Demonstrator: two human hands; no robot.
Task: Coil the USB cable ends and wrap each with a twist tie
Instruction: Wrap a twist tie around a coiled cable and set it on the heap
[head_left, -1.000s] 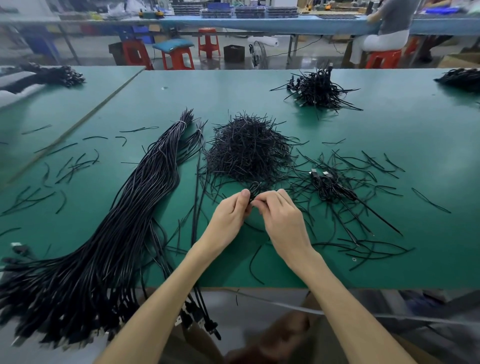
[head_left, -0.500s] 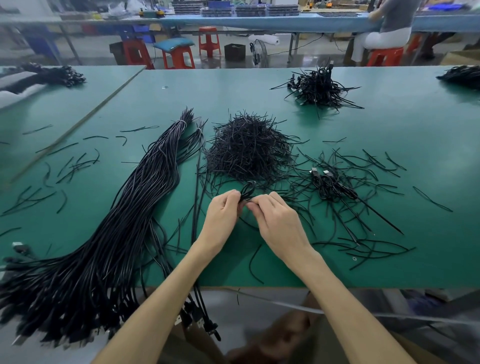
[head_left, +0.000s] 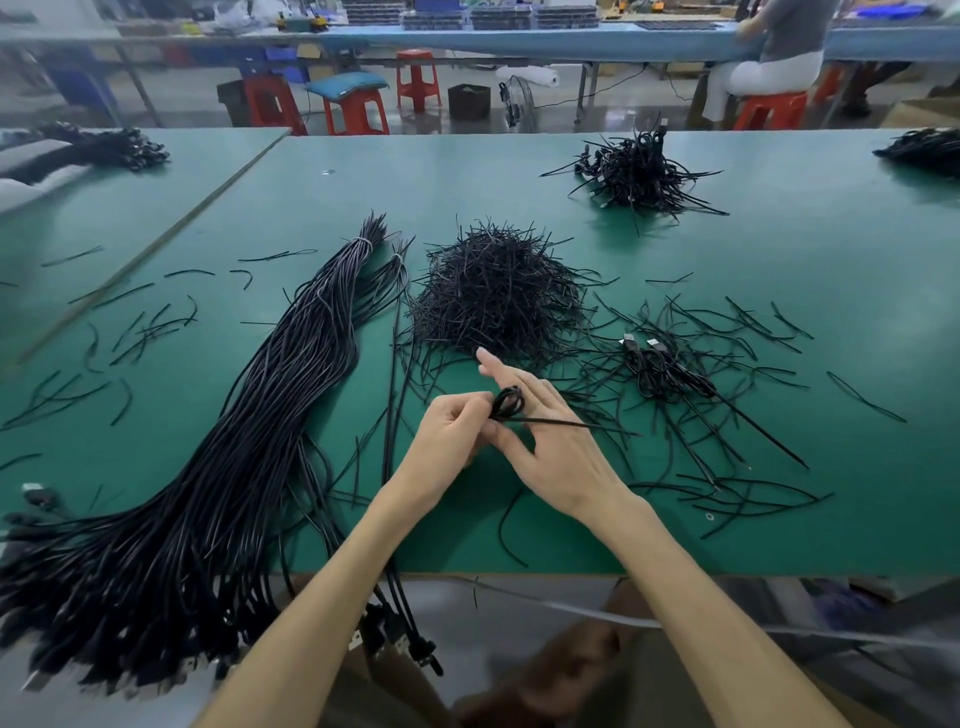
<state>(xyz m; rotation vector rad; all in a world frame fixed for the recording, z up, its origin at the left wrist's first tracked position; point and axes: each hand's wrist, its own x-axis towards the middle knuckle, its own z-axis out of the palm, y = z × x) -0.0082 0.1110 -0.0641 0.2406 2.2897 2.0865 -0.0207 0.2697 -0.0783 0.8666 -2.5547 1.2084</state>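
Your left grip pinches a small, glossy black coil; your right grip, just beside, spreads wide.

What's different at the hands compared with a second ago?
The right hand has let go: its fingers, earlier pinching, now stretch forward. The left hand still pinches the small coil, a thin strand sticking out rightward. Twist-tie pile and cable bundle unchanged.
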